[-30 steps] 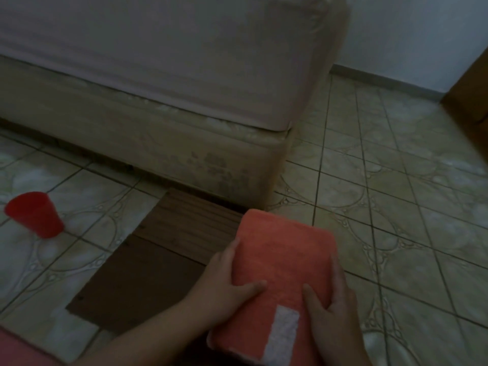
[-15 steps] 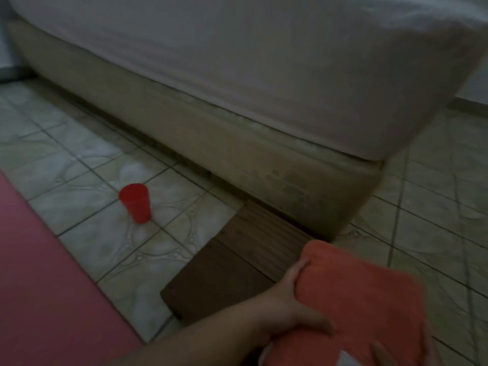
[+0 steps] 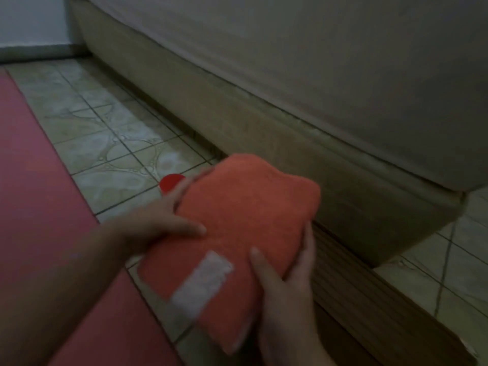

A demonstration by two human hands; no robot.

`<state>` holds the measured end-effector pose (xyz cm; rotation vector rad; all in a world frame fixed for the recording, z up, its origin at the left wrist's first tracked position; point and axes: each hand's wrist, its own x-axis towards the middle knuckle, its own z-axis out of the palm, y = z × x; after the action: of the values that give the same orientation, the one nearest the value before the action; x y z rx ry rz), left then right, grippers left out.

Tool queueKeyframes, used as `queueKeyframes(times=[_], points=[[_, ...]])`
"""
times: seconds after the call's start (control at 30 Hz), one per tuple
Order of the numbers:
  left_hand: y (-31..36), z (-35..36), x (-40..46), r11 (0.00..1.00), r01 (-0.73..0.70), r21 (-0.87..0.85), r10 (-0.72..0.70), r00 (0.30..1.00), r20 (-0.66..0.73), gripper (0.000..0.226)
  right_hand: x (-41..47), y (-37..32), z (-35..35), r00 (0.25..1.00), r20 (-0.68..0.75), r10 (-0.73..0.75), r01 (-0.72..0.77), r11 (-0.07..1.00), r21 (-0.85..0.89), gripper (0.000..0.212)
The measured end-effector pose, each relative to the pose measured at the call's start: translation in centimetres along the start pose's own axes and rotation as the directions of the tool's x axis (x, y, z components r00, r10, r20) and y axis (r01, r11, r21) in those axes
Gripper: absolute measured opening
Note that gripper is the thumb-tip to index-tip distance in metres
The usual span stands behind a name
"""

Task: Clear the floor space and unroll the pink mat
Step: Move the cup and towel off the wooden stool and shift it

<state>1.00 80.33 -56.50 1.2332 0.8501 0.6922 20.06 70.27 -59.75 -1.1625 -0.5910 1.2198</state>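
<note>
A folded orange towel [image 3: 237, 233] with a pale stripe was held between two bare hands above a tiled floor [image 3: 105, 143], close beside a bed [image 3: 317, 88]. The left hand [image 3: 158, 223] was closed on the towel's left edge, with the thumb laid across the top and the fingers hidden beneath. The right hand [image 3: 285, 281] was wrapped around the near right corner, thumb on top, fingers curled along the side. The picture was dim and slightly blurred.

The pink mat [image 3: 34, 207] was seen laid flat along the left of the view, running from the far wall to the near edge, partly hidden by the left forearm. Whether it was fully unrolled could not be told, since its ends lay out of view. A red cup [image 3: 171, 181] was seen standing on the tiles just past the towel, near the mat's edge and mostly hidden by the towel. A brown wooden board [image 3: 369, 307] was seen lying on the floor against the bed base.

The step in hand was judged to be the clearing of the towel from the floor. It was judged best done with both grips kept firm so that the folds stayed together, and with the towel carried high enough that the cup was not knocked over
</note>
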Motion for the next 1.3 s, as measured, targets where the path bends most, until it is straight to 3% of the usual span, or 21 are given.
queueKeyframes(times=[0.07, 0.17, 0.33, 0.47, 0.63, 0.73, 0.77, 0.83, 0.9, 1.0, 1.07, 1.17, 1.3], points=[[1.8, -3.6, 1.2, 0.989, 0.024, 0.143, -0.028, 0.999, 0.023, 0.101, 2.2, 1.8, 2.8, 0.995, 0.043, 0.085, -0.082, 0.995, -0.049, 0.093], [3.4, -7.0, 3.6, 0.951, 0.073, 0.299, -0.088, 0.996, 0.034, 0.097, 4.7, 2.9, 5.4, 0.974, 0.111, 0.198, -0.204, 0.978, 0.040, 0.106], [1.5, -9.1, 7.5, 0.861, 0.221, 0.459, -0.255, 0.967, 0.013, 0.100, 8.0, 4.9, 8.3, 0.947, -0.025, 0.321, -0.321, 0.947, -0.013, 0.119], [-0.6, -9.1, 9.8, 0.718, 0.286, 0.634, -0.349, 0.937, -0.027, 0.100, 9.9, 7.9, 8.4, 0.934, -0.126, 0.335, -0.338, 0.941, -0.009, 0.122], [-5.8, -7.7, 11.3, 0.567, 0.286, 0.773, -0.323, 0.940, -0.111, 0.109, 11.9, 11.1, 7.7, 0.864, -0.339, 0.373, -0.389, 0.921, 0.023, 0.102], [-8.3, -8.2, 11.5, 0.537, 0.291, 0.792, -0.345, 0.932, -0.108, 0.117, 13.1, 10.7, 7.9, 0.748, -0.418, 0.516, -0.461, 0.856, 0.233, 0.061], [-8.7, -8.5, 11.6, 0.523, 0.300, 0.798, -0.365, 0.925, -0.108, 0.119, 13.5, 10.4, 7.9, 0.713, -0.428, 0.555, -0.497, 0.831, 0.250, 0.057], [-9.6, -9.0, 11.7, 0.513, 0.310, 0.800, -0.371, 0.921, -0.119, 0.121, 13.2, 10.3, 7.6, 0.696, -0.423, 0.581, -0.552, 0.809, 0.203, 0.061], [-10.7, -9.2, 11.6, 0.505, 0.309, 0.806, -0.339, 0.930, -0.144, 0.123, 13.0, 10.6, 7.5, 0.782, -0.362, 0.507, -0.532, 0.846, 0.034, 0.058], [-13.0, -9.5, 11.4, 0.454, 0.293, 0.841, -0.283, 0.943, -0.176, 0.123, 13.1, 11.8, 7.5, 0.827, -0.351, 0.440, -0.535, 0.807, -0.249, 0.075], [-14.5, -9.5, 11.3, 0.473, 0.312, 0.824, -0.269, 0.942, -0.202, 0.116, 13.3, 12.0, 7.5, 0.795, -0.300, 0.528, -0.600, 0.758, -0.256, 0.073], [-15.4, -9.2, 11.6, 0.583, 0.363, 0.727, -0.252, 0.931, -0.264, 0.102, 13.0, 11.3, 7.9, 0.750, -0.273, 0.602, -0.656, 0.727, -0.200, 0.081], [-15.3, -9.0, 12.1, 0.556, 0.272, 0.786, -0.121, 0.961, -0.247, 0.100, 12.8, 11.6, 7.7, 0.741, -0.201, 0.641, -0.671, 0.703, -0.235, 0.091]])
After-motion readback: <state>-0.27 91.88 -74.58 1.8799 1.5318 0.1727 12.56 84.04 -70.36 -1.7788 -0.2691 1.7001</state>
